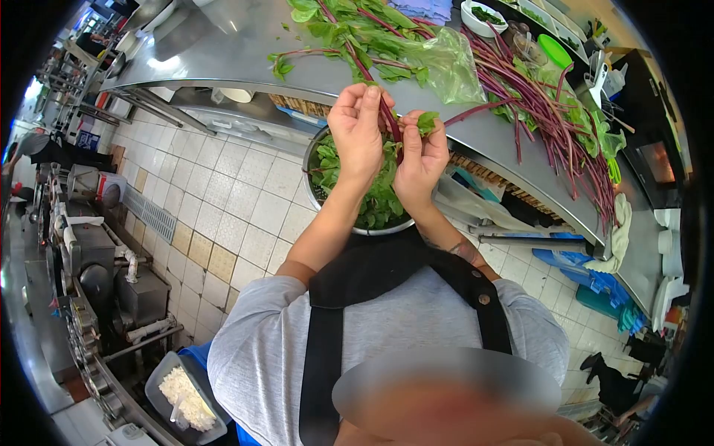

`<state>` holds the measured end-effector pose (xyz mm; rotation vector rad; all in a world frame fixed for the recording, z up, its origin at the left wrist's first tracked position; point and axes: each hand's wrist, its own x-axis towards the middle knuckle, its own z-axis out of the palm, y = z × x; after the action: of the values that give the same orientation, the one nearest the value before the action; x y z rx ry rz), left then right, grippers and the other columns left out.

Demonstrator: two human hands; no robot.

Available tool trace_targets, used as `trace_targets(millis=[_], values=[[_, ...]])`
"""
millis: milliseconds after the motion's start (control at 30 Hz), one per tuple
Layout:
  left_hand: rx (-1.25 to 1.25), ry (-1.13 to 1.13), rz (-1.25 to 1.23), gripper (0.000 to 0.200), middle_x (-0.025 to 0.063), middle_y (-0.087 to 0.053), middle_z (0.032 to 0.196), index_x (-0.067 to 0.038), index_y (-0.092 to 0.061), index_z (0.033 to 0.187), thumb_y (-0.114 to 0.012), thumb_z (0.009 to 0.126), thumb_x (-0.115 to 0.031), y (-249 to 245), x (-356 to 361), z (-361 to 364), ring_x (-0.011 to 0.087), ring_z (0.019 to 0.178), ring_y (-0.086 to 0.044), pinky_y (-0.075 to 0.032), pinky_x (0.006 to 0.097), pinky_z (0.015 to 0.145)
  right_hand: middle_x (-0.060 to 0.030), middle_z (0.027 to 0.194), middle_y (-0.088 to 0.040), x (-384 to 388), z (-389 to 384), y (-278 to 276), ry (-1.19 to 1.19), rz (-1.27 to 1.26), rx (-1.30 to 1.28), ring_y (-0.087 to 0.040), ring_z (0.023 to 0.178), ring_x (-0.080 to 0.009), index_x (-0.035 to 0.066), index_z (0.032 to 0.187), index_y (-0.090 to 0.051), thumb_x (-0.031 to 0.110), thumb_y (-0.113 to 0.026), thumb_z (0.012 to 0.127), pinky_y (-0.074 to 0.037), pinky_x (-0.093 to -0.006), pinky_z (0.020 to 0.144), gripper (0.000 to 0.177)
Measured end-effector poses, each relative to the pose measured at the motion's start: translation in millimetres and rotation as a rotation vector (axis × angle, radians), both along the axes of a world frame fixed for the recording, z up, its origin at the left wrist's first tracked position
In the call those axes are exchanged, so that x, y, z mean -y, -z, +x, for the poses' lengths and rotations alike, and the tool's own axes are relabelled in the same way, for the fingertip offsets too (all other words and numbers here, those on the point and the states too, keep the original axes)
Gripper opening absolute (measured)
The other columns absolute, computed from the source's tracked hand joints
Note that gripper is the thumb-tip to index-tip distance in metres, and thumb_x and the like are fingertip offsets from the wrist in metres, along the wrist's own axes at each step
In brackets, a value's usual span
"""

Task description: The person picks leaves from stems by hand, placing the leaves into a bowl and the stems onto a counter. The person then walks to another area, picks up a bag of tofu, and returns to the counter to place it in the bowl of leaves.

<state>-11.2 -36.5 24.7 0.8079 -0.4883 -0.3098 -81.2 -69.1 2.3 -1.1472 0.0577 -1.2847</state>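
My left hand [357,134] pinches a dark red leafy stem [388,117] that runs up onto the steel counter. Close beside it on the right, my right hand [422,156] has its fingers closed on a small green leaf [427,123] at the same stem. Below both hands, a metal colander [387,230] holds loose green leaves [381,195]; my wrists hide part of it. More leafy stems [357,37] lie on the counter above, next to a clear plastic bag [452,67]. A large pile of red stems [539,111] spreads to the right.
The steel counter [223,56] curves across the top, its edge just beyond the colander. White bowl [483,16] and green lid [553,50] stand at the back right. A cloth [619,230] hangs at the right corner. A tub of rice [186,398] is lower left. People are at both sides.
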Motion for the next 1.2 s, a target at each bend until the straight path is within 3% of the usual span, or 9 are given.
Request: trace_targets(millis=[133, 267, 400, 600, 700, 900, 1000, 1100, 1200], values=[[-0.140, -0.175, -0.142, 0.013, 0.0066, -0.061, 0.082, -0.002, -0.055, 0.094, -0.057, 0.096, -0.015, 14, 0, 44, 0.0097, 0.064, -0.055, -0.048, 0.0234, 0.055, -0.0106, 0.100, -0.053, 13, -3, 9, 0.116, -0.121, 0.182, -0.055, 0.089, -0.0151, -0.002, 0.104, -0.049, -0.003, -0.043, 0.096, -0.048, -0.0288, 0.084, 0.010], [-0.046, -0.243, -0.089, 0.013, 0.0069, -0.061, 0.083, -0.001, -0.054, 0.095, -0.058, 0.096, -0.014, -1, -17, 65, 0.0109, 0.065, -0.055, -0.050, 0.0251, 0.058, -0.0115, 0.103, -0.053, 19, -11, 2, -0.109, -0.045, -0.004, -0.055, 0.090, -0.0164, -0.001, 0.108, -0.048, 0.003, -0.043, 0.099, -0.050, -0.0328, 0.084, 0.011], [0.037, -0.237, -0.002, 0.012, 0.0073, -0.062, 0.083, 0.000, -0.055, 0.097, -0.060, 0.094, -0.011, -1, -24, 60, 0.0093, 0.065, -0.054, -0.047, 0.0220, 0.059, -0.0091, 0.097, -0.057, 22, -1, 6, -0.396, 0.194, -0.091, -0.055, 0.083, -0.0123, -0.001, 0.113, -0.048, 0.005, -0.046, 0.097, -0.049, -0.0266, 0.073, 0.018], [0.069, -0.186, 0.066, 0.012, 0.0063, -0.065, 0.082, 0.001, -0.057, 0.095, -0.063, 0.092, -0.009, 2, -29, 49, 0.0077, 0.070, -0.058, -0.046, 0.0197, 0.062, -0.0050, 0.097, -0.057, 21, -2, 1, -0.403, 0.049, -0.342, -0.053, 0.078, -0.0094, 0.000, 0.117, -0.050, 0.011, -0.056, 0.093, -0.044, -0.0225, 0.066, 0.027], [0.085, -0.142, 0.115, 0.013, 0.0060, -0.065, 0.082, 0.002, -0.058, 0.095, -0.065, 0.091, -0.008, 1, -30, 42, 0.0082, 0.072, -0.060, -0.047, 0.0198, 0.064, -0.0035, 0.097, -0.057, 25, -1, 4, -0.352, 0.018, -0.390, -0.053, 0.079, -0.0084, 0.001, 0.113, -0.055, 0.012, -0.057, 0.093, -0.043, -0.0225, 0.066, 0.023], [0.197, -0.075, 0.197, 0.018, 0.0059, -0.065, 0.085, 0.002, -0.058, 0.104, -0.065, 0.089, -0.004, 7, -36, 30, 0.0101, 0.075, -0.061, -0.048, 0.0211, 0.069, -0.0053, 0.096, -0.063, 41, -1, -7, -0.323, -0.264, -0.394, -0.057, 0.091, -0.0098, -0.002, 0.106, -0.062, 0.024, -0.047, 0.099, -0.045, -0.0254, 0.077, 0.031], [0.216, -0.054, 0.189, 0.022, 0.0058, -0.065, 0.085, 0.001, -0.057, 0.108, -0.065, 0.089, -0.003, 8, -41, 23, 0.0102, 0.075, -0.061, -0.048, 0.0215, 0.069, -0.0063, 0.096, -0.065, 40, -3, -18, -0.360, -0.241, -0.507, -0.059, 0.095, -0.0120, -0.003, 0.107, -0.062, 0.032, -0.041, 0.101, -0.045, -0.0256, 0.083, 0.041], [0.185, 0.038, 0.167, 0.023, 0.0063, -0.065, 0.086, 0.001, -0.055, 0.111, -0.064, 0.089, -0.004, 10, -46, 17, 0.0102, 0.074, -0.060, -0.048, 0.0217, 0.069, -0.0070, 0.096, -0.065, 37, 13, -25, -0.264, -0.252, -0.411, -0.060, 0.087, -0.0126, -0.003, 0.108, -0.062, 0.033, -0.040, 0.102, -0.047, -0.0279, 0.080, 0.043], [0.048, 0.251, 0.087, 0.021, 0.0066, -0.062, 0.085, 0.001, -0.054, 0.111, -0.060, 0.092, -0.007, 12, -50, 13, 0.0112, 0.072, -0.058, -0.048, 0.0227, 0.066, -0.0127, 0.115, -0.061, 41, 19, -29, -0.663, 0.188, -0.323, -0.060, 0.103, -0.0193, -0.003, 0.118, -0.057, 0.034, -0.032, 0.103, -0.048, -0.0347, 0.088, 0.047]])
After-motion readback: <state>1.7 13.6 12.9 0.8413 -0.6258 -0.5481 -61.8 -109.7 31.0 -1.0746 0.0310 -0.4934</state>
